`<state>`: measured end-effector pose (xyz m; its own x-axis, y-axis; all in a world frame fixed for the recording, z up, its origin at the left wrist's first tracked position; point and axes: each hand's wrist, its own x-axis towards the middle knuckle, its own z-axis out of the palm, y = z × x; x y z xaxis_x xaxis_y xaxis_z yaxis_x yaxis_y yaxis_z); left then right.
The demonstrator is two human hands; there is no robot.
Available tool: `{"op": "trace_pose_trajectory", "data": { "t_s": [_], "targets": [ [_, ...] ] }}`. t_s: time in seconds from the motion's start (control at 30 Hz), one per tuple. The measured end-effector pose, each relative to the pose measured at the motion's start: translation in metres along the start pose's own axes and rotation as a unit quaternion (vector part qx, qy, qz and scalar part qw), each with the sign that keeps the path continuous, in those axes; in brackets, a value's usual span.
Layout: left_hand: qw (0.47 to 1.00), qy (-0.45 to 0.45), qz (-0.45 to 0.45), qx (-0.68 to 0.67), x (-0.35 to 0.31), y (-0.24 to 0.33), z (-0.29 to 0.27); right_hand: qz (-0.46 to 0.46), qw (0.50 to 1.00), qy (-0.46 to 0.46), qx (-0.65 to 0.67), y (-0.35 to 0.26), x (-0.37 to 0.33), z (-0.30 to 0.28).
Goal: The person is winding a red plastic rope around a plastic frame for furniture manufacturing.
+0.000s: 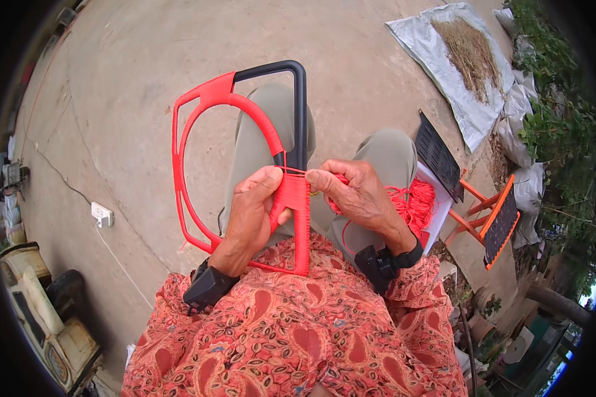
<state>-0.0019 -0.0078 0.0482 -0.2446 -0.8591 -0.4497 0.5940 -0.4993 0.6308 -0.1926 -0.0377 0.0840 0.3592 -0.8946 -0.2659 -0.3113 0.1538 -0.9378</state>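
On my lap rests a rectangular tubular frame (300, 106) with a round ring inside it. Red cord (291, 193) covers most of it in tight turns, while its far right corner is bare black. My left hand (248, 205) is closed round the wrapped part where ring and side bar meet, its thumb pressed by the topmost turns. A fingertip shows below the wrapping. Just right of the bar, my right hand (357, 195) pinches the cord, which runs across the bar between both thumbs. Loose cord passes under the right hand.
A tangled pile of red cord (414, 206) lies beside my right knee, by a black slatted panel (437, 153). Further right stands an orange-legged stool (496, 221). A silver sheet (437, 79) bears dried stalks. At left are a power strip (102, 214) and a toy car (43, 311).
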Motion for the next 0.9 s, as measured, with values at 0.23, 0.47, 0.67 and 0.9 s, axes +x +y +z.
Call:
{"op": "trace_pose_trajectory", "data": {
  "t_s": [0.23,0.47,0.67,0.9],
  "targets": [
    [0.997,0.027,-0.009,-0.076,0.0,0.003,0.008,0.035,0.992,0.001,0.125,0.015,-0.012,0.011],
    [0.998,0.016,-0.034,-0.053,0.001,-0.004,-0.001,0.071,0.988,0.02,0.133,0.021,-0.02,0.009],
    [0.997,-0.01,-0.035,-0.071,0.003,-0.005,-0.005,0.1,0.969,0.063,0.215,0.009,-0.01,0.006],
    [0.997,-0.023,-0.035,-0.065,0.002,-0.007,-0.009,0.047,0.991,0.083,0.094,0.004,-0.008,0.022]
  ]
}}
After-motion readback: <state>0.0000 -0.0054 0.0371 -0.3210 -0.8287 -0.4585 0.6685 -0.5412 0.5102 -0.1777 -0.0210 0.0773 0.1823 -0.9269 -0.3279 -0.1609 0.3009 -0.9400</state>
